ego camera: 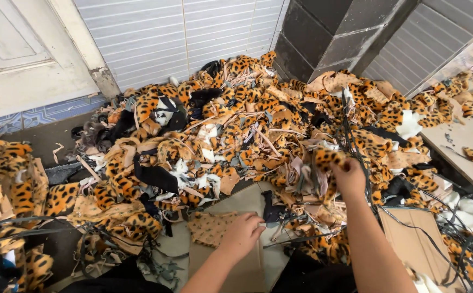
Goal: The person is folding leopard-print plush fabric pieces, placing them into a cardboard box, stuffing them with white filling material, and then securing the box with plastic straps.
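Observation:
My right hand is raised over a big heap of leopard-print fabric scraps and grips a small furry leopard-print piece at its top. Lower down, my left hand rests on a flat tan spotted fabric piece lying on a sheet of cardboard, fingers curled at the piece's right edge. Whether that hand pinches the piece is unclear.
Black cords tangle at the right over more cardboard. More leopard scraps pile at the left. A white door, a ribbed tiled wall and a dark pillar stand behind the heap.

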